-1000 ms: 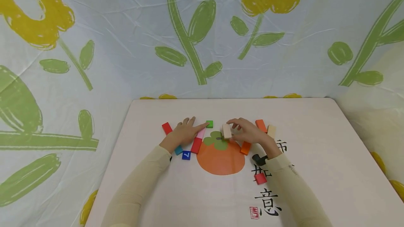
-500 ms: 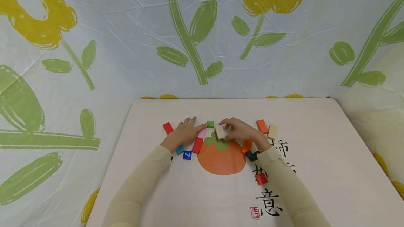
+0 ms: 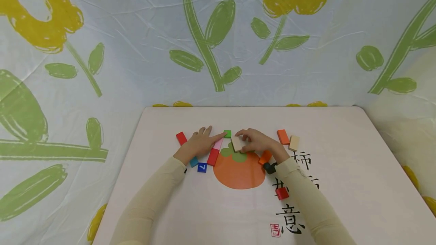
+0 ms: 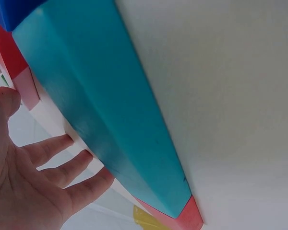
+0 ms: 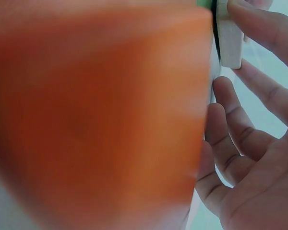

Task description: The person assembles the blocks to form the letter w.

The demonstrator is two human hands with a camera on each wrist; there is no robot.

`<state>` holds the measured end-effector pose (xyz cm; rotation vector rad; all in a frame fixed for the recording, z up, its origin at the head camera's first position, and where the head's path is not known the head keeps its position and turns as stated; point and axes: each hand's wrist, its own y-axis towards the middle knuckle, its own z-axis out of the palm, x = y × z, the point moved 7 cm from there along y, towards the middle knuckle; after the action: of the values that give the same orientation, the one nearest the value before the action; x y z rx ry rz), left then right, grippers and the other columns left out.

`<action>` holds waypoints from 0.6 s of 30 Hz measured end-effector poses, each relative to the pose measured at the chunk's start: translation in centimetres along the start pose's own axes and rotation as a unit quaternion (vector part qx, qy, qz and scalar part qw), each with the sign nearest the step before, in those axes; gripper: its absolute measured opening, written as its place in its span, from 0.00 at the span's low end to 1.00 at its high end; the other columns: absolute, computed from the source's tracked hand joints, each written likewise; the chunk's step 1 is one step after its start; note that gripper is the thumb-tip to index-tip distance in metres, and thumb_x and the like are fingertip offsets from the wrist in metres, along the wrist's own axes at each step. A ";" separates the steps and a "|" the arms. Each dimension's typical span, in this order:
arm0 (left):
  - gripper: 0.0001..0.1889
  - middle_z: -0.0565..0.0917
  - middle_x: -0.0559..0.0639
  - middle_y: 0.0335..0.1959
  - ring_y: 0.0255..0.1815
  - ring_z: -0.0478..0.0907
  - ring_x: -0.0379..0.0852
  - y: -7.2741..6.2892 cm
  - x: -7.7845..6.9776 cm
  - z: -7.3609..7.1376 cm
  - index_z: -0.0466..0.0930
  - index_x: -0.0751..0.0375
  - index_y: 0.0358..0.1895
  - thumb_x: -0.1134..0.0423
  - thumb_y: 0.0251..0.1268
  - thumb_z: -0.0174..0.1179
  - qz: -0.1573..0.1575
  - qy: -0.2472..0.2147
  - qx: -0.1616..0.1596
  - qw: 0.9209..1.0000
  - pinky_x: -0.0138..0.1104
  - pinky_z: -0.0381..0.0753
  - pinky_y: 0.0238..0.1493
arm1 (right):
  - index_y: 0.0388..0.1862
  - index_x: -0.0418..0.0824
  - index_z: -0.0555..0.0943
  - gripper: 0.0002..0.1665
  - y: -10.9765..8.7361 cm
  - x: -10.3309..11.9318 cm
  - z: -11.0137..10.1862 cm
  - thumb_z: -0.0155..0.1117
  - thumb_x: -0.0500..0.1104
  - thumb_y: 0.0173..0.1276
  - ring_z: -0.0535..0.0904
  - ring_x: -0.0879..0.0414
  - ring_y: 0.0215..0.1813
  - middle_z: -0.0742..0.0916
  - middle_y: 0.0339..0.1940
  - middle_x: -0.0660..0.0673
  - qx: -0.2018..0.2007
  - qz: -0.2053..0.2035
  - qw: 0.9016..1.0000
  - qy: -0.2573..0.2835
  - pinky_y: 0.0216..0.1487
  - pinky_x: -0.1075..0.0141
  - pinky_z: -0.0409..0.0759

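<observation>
My right hand point(image 3: 257, 141) pinches a cream wooden block point(image 3: 235, 144) between thumb and fingers, over the leaves of a persimmon print. Its other fingers are bent, as the right wrist view shows. Just left of that block lies a small green block point(image 3: 227, 134). My left hand point(image 3: 198, 144) lies with fingers spread, its thumb reaching over a pink block point(image 3: 218, 144) to the green one's edge. A red block point(image 3: 213, 157) continues the pink one toward me. Under the left wrist runs a teal block point(image 4: 101, 96), with another red block point(image 3: 181, 137) at its far end.
A blue tile marked 7 point(image 3: 202, 168) sits by the teal block. One orange block point(image 3: 265, 157) lies close under the right wrist; another orange block point(image 3: 282, 137) and a second cream block point(image 3: 294, 143) lie farther right. Nearer me is a red cube point(image 3: 282, 193).
My right hand has carried the cream block leftward, to beside the green block, and lowered slightly. The left hand has stayed in place.
</observation>
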<state>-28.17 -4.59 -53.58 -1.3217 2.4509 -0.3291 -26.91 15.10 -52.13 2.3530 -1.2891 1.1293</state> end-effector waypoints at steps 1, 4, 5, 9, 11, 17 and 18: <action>0.31 0.51 0.62 0.80 0.77 0.48 0.68 0.0 0.0 0.0 0.46 0.24 0.79 0.50 0.81 0.44 0.000 -0.001 0.000 1.000 0.60 0.55 0.71 | 0.66 0.40 0.76 0.33 0.0 0.0 0.0 0.75 0.42 0.62 0.74 0.46 0.48 0.81 0.50 0.38 0.000 0.003 1.000 0.000 0.51 0.52 0.76; 0.31 0.51 0.62 0.80 0.77 0.48 0.67 0.0 0.1 0.1 0.46 0.24 0.79 0.50 0.81 0.45 -0.001 -0.002 0.000 1.000 0.60 0.55 0.71 | 0.66 0.41 0.76 0.33 0.1 -0.2 0.1 0.75 0.42 0.62 0.74 0.47 0.47 0.81 0.50 0.39 -0.001 0.014 1.000 -0.002 0.50 0.54 0.76; 0.31 0.50 0.62 0.80 0.77 0.48 0.67 0.0 0.0 0.1 0.45 0.24 0.79 0.50 0.81 0.45 -0.002 0.001 0.001 1.000 0.60 0.55 0.71 | 0.66 0.41 0.75 0.33 0.1 -0.2 0.1 0.75 0.42 0.62 0.74 0.47 0.47 0.80 0.49 0.39 0.000 0.016 1.000 -0.003 0.50 0.54 0.76; 0.30 0.50 0.62 0.80 0.77 0.48 0.67 0.0 -0.1 -0.1 0.46 0.24 0.79 0.49 0.81 0.44 -0.002 0.001 0.004 1.000 0.60 0.54 0.72 | 0.66 0.41 0.75 0.34 0.2 -0.2 0.1 0.75 0.42 0.62 0.74 0.47 0.46 0.80 0.49 0.39 0.003 0.016 1.000 -0.010 0.50 0.54 0.76; 0.30 0.50 0.62 0.80 0.77 0.48 0.67 0.0 -0.2 -0.2 0.46 0.25 0.80 0.49 0.81 0.43 -0.002 0.001 0.004 1.000 0.60 0.54 0.72 | 0.67 0.40 0.75 0.34 0.2 -0.2 0.1 0.75 0.41 0.62 0.74 0.47 0.46 0.80 0.49 0.39 0.004 0.016 1.000 -0.011 0.50 0.54 0.77; 0.29 0.50 0.63 0.80 0.77 0.49 0.68 0.0 -0.2 -0.2 0.46 0.26 0.80 0.49 0.82 0.42 0.001 0.005 0.005 1.000 0.60 0.54 0.72 | 0.67 0.40 0.75 0.35 0.3 -0.1 0.0 0.75 0.40 0.61 0.74 0.46 0.47 0.81 0.49 0.38 0.006 0.020 1.000 -0.007 0.50 0.53 0.77; 0.29 0.50 0.63 0.80 0.77 0.49 0.68 0.0 -0.2 -0.1 0.46 0.26 0.80 0.49 0.82 0.42 0.002 0.006 0.005 1.000 0.60 0.54 0.72 | 0.67 0.40 0.75 0.35 0.3 -0.1 0.0 0.75 0.40 0.61 0.74 0.46 0.47 0.81 0.49 0.38 0.006 0.022 1.000 -0.007 0.50 0.53 0.77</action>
<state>-28.11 -4.43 -53.40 -1.3129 2.4586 -0.3495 -27.17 14.97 -52.29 2.3568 -1.3476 1.1388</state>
